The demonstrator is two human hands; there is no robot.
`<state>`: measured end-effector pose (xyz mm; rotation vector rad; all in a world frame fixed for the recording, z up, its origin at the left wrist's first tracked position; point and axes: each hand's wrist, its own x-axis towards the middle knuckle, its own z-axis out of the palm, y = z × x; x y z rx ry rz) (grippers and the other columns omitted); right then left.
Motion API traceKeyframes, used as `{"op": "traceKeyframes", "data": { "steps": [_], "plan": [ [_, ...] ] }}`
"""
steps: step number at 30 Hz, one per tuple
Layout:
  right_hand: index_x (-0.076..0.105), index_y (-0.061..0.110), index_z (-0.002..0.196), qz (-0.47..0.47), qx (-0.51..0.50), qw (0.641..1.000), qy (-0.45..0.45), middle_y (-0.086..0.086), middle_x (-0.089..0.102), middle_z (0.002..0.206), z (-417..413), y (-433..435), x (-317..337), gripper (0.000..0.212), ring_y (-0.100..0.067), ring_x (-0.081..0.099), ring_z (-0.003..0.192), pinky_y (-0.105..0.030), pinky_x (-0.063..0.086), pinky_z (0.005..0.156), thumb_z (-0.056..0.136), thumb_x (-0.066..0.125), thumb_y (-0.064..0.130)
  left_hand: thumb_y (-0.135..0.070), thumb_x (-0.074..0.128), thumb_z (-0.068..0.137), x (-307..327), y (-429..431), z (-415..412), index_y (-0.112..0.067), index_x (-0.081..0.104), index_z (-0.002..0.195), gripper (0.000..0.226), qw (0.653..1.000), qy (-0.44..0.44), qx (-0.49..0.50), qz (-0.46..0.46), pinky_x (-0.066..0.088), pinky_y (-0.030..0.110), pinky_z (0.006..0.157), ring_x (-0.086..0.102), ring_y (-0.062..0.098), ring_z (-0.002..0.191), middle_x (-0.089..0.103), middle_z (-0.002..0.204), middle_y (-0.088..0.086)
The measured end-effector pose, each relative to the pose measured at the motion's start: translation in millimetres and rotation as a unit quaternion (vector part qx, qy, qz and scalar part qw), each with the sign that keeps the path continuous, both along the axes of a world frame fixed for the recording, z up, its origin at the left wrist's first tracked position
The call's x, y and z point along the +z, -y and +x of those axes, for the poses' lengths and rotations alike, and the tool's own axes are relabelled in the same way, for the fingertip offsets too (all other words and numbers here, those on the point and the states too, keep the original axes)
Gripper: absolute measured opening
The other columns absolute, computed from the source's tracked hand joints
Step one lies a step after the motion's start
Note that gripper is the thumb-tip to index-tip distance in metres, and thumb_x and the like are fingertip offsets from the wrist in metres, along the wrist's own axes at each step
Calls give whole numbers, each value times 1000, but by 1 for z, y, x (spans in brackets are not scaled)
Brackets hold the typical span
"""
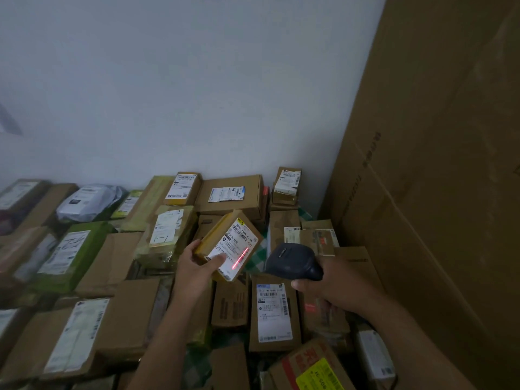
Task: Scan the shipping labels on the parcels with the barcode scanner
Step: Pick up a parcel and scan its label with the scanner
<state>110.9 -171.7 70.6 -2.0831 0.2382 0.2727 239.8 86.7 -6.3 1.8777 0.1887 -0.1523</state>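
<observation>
Your right hand (323,288) is wrapped tight around the barcode scanner (292,261), nose aimed left. Your left hand (197,266) pinches the small parcel (229,243) lifted above the pile, thumb on its shipping label (235,247). The red scan line (240,258) falls on the label's lower right, below the top barcode; tilt upward. Large carton (439,178) hems your right; open air above.

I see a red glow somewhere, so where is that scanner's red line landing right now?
The red line falls across the lower right part of the white label on the small parcel held up in the left hand, just left of the scanner.
</observation>
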Motion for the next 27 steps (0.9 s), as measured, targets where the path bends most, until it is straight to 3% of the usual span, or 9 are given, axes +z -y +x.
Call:
{"op": "traceKeyframes", "data": {
  "steps": [4,8,10,13,17,20,25,27],
  "plan": [
    [64,35,97,43,-32,998,18,29,67,64,7,7,-5,16,13,62,60,-9,44,54,85,76,34,-36,81,79,-8,11,6,-29,39,147,80,999,-19,26,37,59,36,74,63,22,108,55,137,7],
    [65,28,94,72,-90,993,26,7,68,59,20,20,-10,11,-4,62,49,-18,46,50,87,72,34,-38,78,81,-16,36,17,-23,40,147,77,998,-48,48,-7,46,13,49,61,2,79,62,128,4],
    [64,19,88,97,-107,989,26,-5,66,58,28,27,-14,15,-18,59,46,-25,48,47,88,71,33,-35,75,85,-21,51,25,-21,39,147,73,996,-57,60,-35,49,18,57,61,4,81,62,129,4],
    [62,10,79,108,-120,987,23,-5,63,55,40,36,-21,27,-19,57,44,-27,48,45,89,70,33,-30,71,89,-33,71,37,-19,40,145,65,996,-64,36,-44,58,34,75,66,20,98,61,130,6],
    [62,11,81,106,-122,987,7,-2,63,53,53,43,-34,26,-16,59,44,-21,46,45,90,67,35,-32,67,92,-51,92,49,-16,46,138,53,997,-78,7,17,52,25,69,64,18,97,63,127,7],
    [63,9,82,104,-124,987,-6,-4,65,55,62,44,-43,29,-17,60,45,-24,47,45,91,67,37,-32,64,94,-67,103,55,-13,45,139,52,993,-110,5,53,53,32,79,64,26,109,62,127,8],
    [64,8,84,128,-137,982,-28,1,64,54,76,40,-53,29,-15,59,45,-25,49,45,91,67,36,-27,56,99,-84,107,65,-9,54,122,29,980,-129,-3,152,45,22,64,62,19,92,65,120,11],
    [64,9,85,146,-142,978,-33,1,64,54,81,35,-55,28,-14,59,45,-24,48,44,92,66,36,-21,58,98,-90,105,65,-12,49,131,36,973,-99,-28,206,50,26,72,60,18,98,60,127,10]
  ]
}}
